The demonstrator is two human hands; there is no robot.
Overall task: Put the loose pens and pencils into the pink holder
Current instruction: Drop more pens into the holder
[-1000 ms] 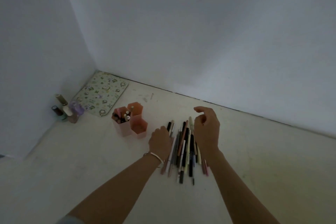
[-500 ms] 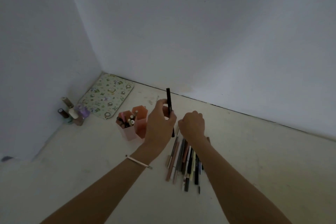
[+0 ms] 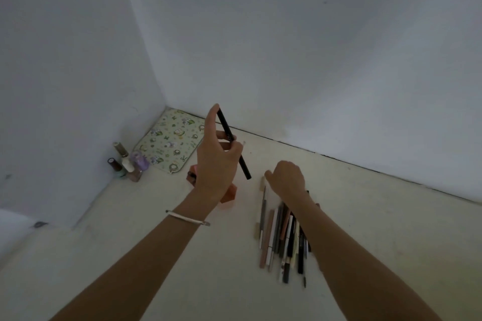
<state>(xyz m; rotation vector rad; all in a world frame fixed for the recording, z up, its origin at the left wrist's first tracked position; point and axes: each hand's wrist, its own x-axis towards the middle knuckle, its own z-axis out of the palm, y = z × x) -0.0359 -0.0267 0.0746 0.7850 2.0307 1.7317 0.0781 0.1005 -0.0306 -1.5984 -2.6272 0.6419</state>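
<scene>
At the far left, in the corner, stand a few small bottles point(image 3: 125, 164), with a patterned mat point(image 3: 169, 141) just right of them against the far wall. The pink holder point(image 3: 230, 195) sits near the mat and is mostly hidden behind the left hand point(image 3: 217, 161), so only its edges show and I cannot see which compartment is meant. That hand hangs over the holder and pinches a black pen point(image 3: 226, 126) near its middle between thumb and fingers, index finger stretched up along it. The pen is slim, plain and dark, tilted with its upper end leaning far and left. It looks light, stiff and smooth (likely to slide through a loose pinch). A hold near the middle seems right for steering the lower end into the holder. To the right, the right hand point(image 3: 287, 177) is lowered on the far end of the pile of pens and pencils point(image 3: 284, 237). Its fingers curl under out of sight, so whether it grasps one I cannot tell. The pile lies fanned on the pale floor: grey, pink, black and cream sticks, touching.
</scene>
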